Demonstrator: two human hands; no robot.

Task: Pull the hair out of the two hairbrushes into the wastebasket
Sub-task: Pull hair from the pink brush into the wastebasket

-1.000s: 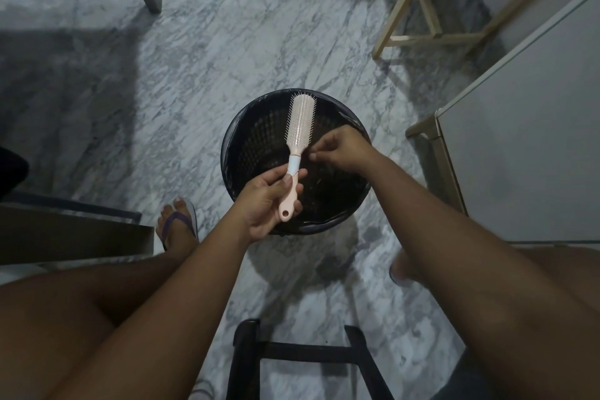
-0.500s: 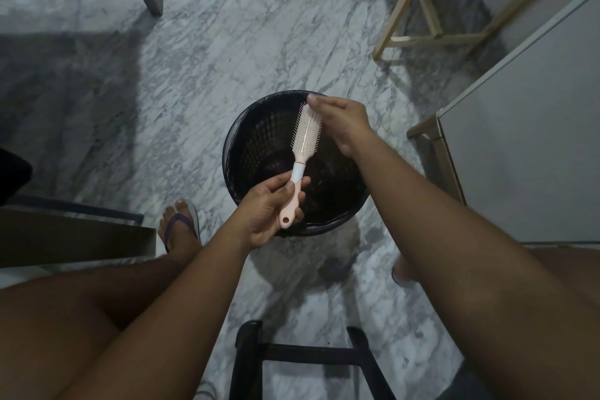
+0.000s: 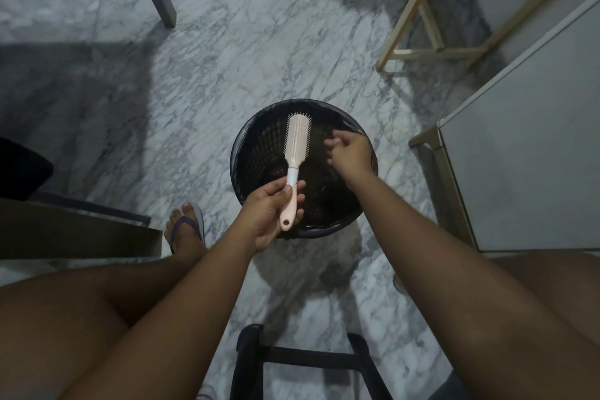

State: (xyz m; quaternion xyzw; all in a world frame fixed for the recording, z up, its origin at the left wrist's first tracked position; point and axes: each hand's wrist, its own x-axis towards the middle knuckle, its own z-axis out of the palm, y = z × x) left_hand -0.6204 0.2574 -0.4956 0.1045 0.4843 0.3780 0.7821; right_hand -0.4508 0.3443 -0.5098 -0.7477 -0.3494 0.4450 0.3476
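My left hand grips the pale pink plastic hairbrush with the white collar low on its handle, fingers curled round it and thumb across the front. The bristle head points away from me, right above the open mouth of the round black perforated plastic wastebasket on the marble floor. My right hand hovers just beside the brush head, also over the basket, apart from the bristles. Its fingers are blurred, so I cannot tell whether they pinch a tuft of hair or are simply loose.

I judge this to be the middle of cleaning brush 1 of 2: the step of dropping a pulled tuft into the bin. Only 1 brush is in view (where the other lies, I cannot say). Dark tangles sit at the bottom of the basket, likely hair, though the dim light leaves that uncertain.

The next move calls for my right hand to go back to the bristles, pinch any strands left between the rows and draw them toward the tip, keeping everything above the basket.

No brand, label or writing can be read on the brush or the basket.
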